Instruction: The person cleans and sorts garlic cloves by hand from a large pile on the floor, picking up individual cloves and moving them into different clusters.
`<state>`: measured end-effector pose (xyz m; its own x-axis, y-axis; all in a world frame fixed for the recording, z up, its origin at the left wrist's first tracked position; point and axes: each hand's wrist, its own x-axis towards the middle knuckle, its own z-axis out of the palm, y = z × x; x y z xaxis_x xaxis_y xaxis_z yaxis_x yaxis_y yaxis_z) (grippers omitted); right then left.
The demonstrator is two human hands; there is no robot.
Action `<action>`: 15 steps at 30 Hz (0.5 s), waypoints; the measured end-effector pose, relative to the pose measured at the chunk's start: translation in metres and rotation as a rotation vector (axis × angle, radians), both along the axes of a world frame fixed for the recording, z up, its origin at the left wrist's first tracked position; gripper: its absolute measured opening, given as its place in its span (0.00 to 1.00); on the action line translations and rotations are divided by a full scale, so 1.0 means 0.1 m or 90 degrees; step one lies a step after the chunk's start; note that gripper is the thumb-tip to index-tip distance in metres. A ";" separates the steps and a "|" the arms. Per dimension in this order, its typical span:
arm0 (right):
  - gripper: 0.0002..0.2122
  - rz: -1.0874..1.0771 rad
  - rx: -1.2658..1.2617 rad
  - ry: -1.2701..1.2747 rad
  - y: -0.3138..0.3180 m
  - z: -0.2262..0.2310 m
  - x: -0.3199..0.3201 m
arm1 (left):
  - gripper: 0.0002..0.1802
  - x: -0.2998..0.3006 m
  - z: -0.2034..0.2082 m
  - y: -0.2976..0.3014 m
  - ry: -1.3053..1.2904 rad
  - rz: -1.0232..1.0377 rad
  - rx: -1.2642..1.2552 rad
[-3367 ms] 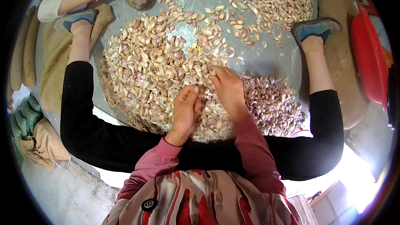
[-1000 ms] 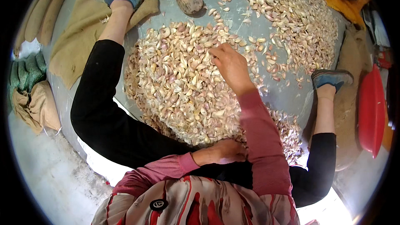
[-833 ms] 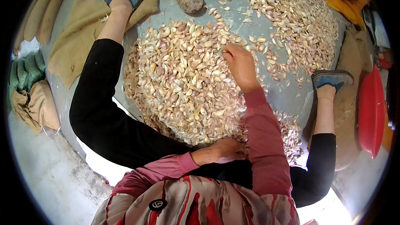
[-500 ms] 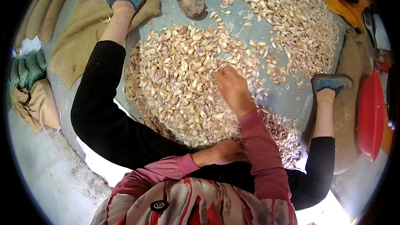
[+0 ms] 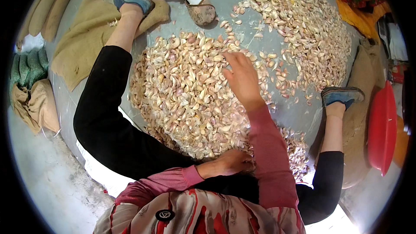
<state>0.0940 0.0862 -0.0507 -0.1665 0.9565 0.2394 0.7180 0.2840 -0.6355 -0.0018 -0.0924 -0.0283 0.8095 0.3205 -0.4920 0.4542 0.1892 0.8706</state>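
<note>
Sorting barely dented: right hand spread flat on garlic clove heap mid grey sheet, left hand curled at near edge, grasp unclear, most cloves left.

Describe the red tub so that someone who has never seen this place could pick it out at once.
Start at the big heap of garlic cloves spread on the grey sheet between the person's legs. Go past the blue shoe on the person's right foot to the picture's right edge. There the red tub leans beside a burlap sack, the only smooth, glossy plastic thing there.
</note>
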 end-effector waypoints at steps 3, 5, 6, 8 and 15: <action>0.15 0.109 -0.071 -0.077 -0.05 0.01 -0.15 | 0.14 0.01 -0.08 -0.08 -0.041 0.069 -0.012; 0.14 0.147 -0.159 -0.053 -0.25 0.06 -0.12 | 0.14 -0.02 0.00 0.02 -0.057 0.069 0.031; 0.13 0.137 -0.197 -0.015 -0.38 0.08 -0.05 | 0.14 -0.03 0.02 0.05 -0.063 0.073 0.052; 0.11 0.097 -0.227 0.035 -0.54 0.07 0.09 | 0.14 -0.01 0.01 -0.02 -0.045 0.073 0.061; 0.12 -0.094 -0.432 0.339 -0.61 0.07 0.53 | 0.11 -0.02 0.03 0.05 -0.020 0.038 0.015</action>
